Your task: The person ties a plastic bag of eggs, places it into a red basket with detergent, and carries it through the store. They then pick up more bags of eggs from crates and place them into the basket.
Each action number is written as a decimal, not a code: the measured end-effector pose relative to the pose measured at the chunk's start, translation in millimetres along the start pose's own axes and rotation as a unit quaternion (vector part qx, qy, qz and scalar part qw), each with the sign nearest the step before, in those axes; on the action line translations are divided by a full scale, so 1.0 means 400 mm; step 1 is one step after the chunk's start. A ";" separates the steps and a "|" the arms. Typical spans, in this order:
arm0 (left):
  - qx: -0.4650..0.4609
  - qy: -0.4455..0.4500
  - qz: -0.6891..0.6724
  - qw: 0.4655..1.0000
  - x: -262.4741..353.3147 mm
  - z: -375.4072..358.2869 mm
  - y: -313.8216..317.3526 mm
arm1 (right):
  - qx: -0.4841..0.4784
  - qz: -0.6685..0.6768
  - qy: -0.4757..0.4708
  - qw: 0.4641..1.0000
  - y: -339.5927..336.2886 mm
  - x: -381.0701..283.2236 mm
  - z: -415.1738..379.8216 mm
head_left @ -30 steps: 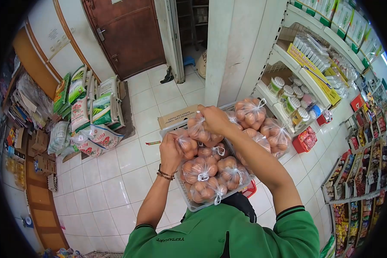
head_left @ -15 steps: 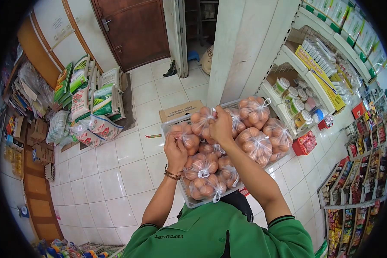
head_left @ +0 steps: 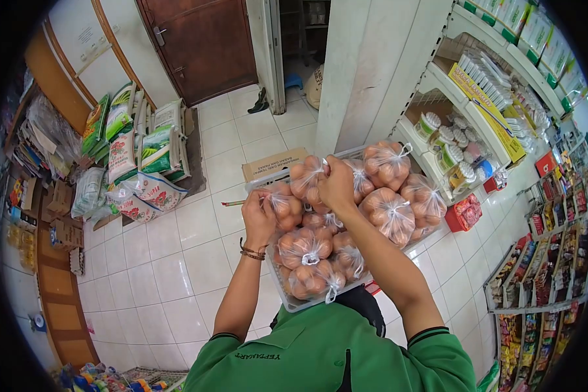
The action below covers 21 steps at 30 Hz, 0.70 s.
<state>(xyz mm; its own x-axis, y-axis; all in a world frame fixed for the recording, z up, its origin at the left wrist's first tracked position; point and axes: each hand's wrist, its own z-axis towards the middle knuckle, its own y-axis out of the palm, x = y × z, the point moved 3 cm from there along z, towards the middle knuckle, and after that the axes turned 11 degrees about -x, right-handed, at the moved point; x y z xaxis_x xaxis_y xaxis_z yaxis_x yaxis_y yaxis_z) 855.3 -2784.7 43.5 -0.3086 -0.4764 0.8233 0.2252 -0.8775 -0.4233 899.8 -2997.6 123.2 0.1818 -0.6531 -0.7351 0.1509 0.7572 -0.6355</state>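
A clear plastic crate (head_left: 294, 304) in front of my body is piled with knotted, see-through bags of brown eggs. My right hand (head_left: 337, 188) grips the gathered top of one bag of eggs (head_left: 305, 180) at the far left part of the pile. Closed at the crate's left edge, my left hand (head_left: 259, 217) has its fingers on the plastic of another bag of eggs (head_left: 285, 208); its fingertips are partly hidden. More egg bags lie to the right, among them a large bag (head_left: 388, 214) and one with a white knot (head_left: 304, 247) nearer me.
A cardboard box (head_left: 276, 164) lies just beyond the crate. Shelves with cotton buds (head_left: 483, 85) and snack racks (head_left: 536, 268) stand at the right, beside a white pillar (head_left: 366, 72). Rice sacks (head_left: 144, 147) are stacked on the tiled floor at the left.
My left hand has shifted slightly left and away from me, along with the bag at its fingers. My right hand stays on its bag top, nearly unmoved.
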 end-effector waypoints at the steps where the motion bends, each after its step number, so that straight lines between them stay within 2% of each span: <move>1: -0.003 0.011 0.019 1.000 -0.003 0.000 0.001 | 0.009 0.000 -0.012 1.000 -0.004 0.005 0.002; 8: -0.052 -0.010 0.062 0.997 -0.014 0.003 -0.002 | 0.061 0.020 -0.040 0.997 -0.037 0.027 0.003; 15: -0.074 -0.003 0.082 0.994 0.014 0.021 0.001 | 0.063 0.040 0.003 0.997 -0.137 -0.028 0.005; 17: -0.083 0.001 0.094 0.992 0.018 0.022 0.005 | 0.105 0.034 -0.035 0.993 -0.158 -0.036 0.005; 19: -0.073 0.050 0.211 0.974 0.055 0.020 0.001 | 0.100 0.028 -0.024 0.994 -0.183 -0.048 0.003; 20: -0.075 0.053 0.210 0.973 0.071 0.023 0.005 | 0.090 0.023 -0.014 0.996 -0.191 -0.051 0.002; 21: -0.079 0.118 0.211 0.967 0.112 0.025 0.019 | 0.093 0.022 -0.012 0.995 -0.197 -0.052 0.002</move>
<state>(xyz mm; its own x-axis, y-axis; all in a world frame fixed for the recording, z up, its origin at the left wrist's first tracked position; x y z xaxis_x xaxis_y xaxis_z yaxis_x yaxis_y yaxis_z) 852.5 -2811.9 80.9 -0.4262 -0.7768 0.4635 0.2384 -0.5908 -0.7708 885.1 -3043.6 188.6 0.2144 -0.6200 -0.7547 0.3185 0.7748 -0.5461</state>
